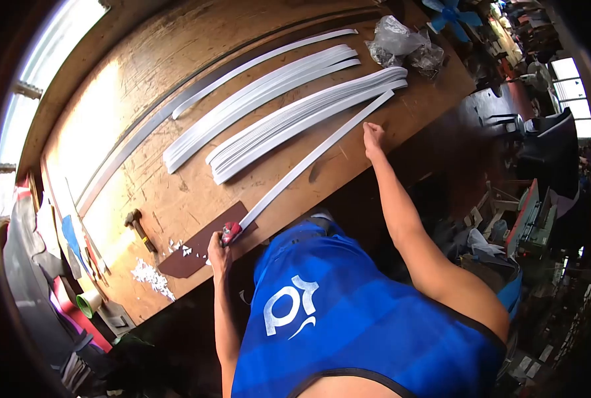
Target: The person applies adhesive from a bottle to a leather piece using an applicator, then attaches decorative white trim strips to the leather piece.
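Observation:
My left hand (219, 255) is closed round a small red tool (231, 232), at the near end of a long white strip (315, 152). Part of that tool is covered by my fingers. The strip runs diagonally up to the right. Beside its far part is my right hand (373, 138), fingers curled together; whether they pinch anything is too small to tell. Under the tool lies a dark red-brown sheet (199, 251). Two bundles of white strips, one nearer (302, 123) and one farther (255, 99), lie beyond the strip.
A hammer (139, 229) and white scraps (153, 277) lie left of the sheet. Crumpled clear plastic bags (401, 41) sit at the upper right of the wooden table (269, 199). A metal strip (133, 142) and a single white strip (255, 63) lie farther back.

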Available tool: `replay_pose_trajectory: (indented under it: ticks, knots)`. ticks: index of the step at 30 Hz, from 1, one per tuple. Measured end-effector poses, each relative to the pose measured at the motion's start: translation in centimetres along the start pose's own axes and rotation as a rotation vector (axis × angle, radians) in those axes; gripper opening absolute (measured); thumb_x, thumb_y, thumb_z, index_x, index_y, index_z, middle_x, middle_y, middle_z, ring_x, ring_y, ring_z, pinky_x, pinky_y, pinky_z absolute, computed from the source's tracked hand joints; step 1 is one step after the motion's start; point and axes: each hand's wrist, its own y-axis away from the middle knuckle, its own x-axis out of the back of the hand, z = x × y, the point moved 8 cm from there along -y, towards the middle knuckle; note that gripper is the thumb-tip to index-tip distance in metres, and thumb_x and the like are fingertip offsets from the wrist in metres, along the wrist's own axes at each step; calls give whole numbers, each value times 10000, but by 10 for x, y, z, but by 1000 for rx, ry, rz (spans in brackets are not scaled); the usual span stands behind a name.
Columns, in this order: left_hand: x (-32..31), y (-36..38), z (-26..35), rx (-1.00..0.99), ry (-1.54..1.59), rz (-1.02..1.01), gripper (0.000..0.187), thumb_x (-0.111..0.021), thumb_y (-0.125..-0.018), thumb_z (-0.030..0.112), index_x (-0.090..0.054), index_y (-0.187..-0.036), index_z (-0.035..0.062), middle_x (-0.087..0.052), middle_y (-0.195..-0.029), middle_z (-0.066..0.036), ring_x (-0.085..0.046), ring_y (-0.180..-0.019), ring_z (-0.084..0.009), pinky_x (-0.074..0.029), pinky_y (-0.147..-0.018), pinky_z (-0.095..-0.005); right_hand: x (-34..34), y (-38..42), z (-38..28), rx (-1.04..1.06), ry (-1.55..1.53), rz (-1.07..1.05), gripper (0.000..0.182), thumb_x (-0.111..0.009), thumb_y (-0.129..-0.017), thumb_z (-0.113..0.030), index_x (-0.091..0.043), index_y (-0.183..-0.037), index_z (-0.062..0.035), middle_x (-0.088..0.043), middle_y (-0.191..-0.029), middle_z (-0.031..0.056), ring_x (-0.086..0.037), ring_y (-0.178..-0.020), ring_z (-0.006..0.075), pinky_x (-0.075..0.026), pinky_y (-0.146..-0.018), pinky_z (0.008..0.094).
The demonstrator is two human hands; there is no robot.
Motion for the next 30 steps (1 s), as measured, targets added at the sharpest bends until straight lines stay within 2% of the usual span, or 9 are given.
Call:
replay_pose_trajectory:
  ticks: [4,6,8,10,12,18,20,25,30]
  knots:
    - [8,-2,2,197,41,-57,192,-640,-836,4,-628,-1028,3,-649,-798,-128,-632,-759,-192,-498,-720,-326,19,-84,-2,-89,2,97,484,-741,-887,-318,-614,-1198,30,-662,-1154,151,-622,-1061,244,-491,-930,363]
    - [10,-3,-4,246,24,-74,198,-631,-839,-5,-632,-1037,8,-661,-802,-120,-637,-757,-179,-499,-712,-311,21,-115,1,-113,53,130,535,-756,-874,-353,-605,-1209,37,-647,-1195,164,-607,-1109,257,-475,-966,372]
    - [15,-6,1,242,9,-58,181,-680,-841,63,-646,-1013,18,-674,-803,-97,-646,-767,-171,-504,-721,-314,13,-167,35,-84,83,46,464,-784,-848,-328,-618,-1148,-15,-633,-865,62,-604,-756,203,-508,-724,370]
    - [23,-9,4,246,-6,-46,192,-730,-843,131,-660,-990,28,-687,-804,-74,-656,-776,-163,-509,-730,-318,12,-169,30,-101,0,56,336,-789,-844,-251,-631,-1062,-50,-534,-727,-10,-495,-595,126,-429,-530,324]
    - [30,-14,5,236,-107,-110,180,-736,-833,116,-665,-971,27,-689,-818,-65,-649,-790,-155,-505,-748,-309,20,-139,4,-328,-200,-50,218,-791,-829,-155,-646,-973,-79,-534,-742,-43,-449,-581,34,-306,-428,202]
    - [97,-53,31,269,-54,-144,144,-714,-861,94,-605,-889,5,-531,-733,6,-460,-704,-101,-387,-629,-288,14,-137,-97,-154,-382,-229,220,-814,-836,-171,-649,-945,-75,-562,-773,-61,-455,-595,13,-301,-449,182]
    - [121,-86,62,238,-13,-80,132,-704,-869,87,-605,-902,6,-536,-745,8,-464,-720,-101,-395,-653,-279,-14,-159,-105,-143,-365,-283,172,-785,-870,-172,-657,-947,-88,-602,-813,-52,-474,-607,16,-324,-448,182]
    - [157,-175,51,147,-76,18,180,-698,-879,108,-634,-1016,10,-589,-828,0,-501,-772,-109,-421,-713,-271,-94,-183,-120,-121,-228,-341,218,-792,-858,-193,-688,-979,-46,-708,-882,5,-474,-600,22,-329,-440,184]
    - [161,-237,23,151,-159,9,273,-697,-882,203,-641,-1083,27,-620,-844,-47,-540,-782,-147,-441,-726,-312,-122,-204,-99,-166,-158,-285,224,-785,-860,-186,-695,-986,-25,-720,-859,16,-468,-584,32,-318,-417,194]
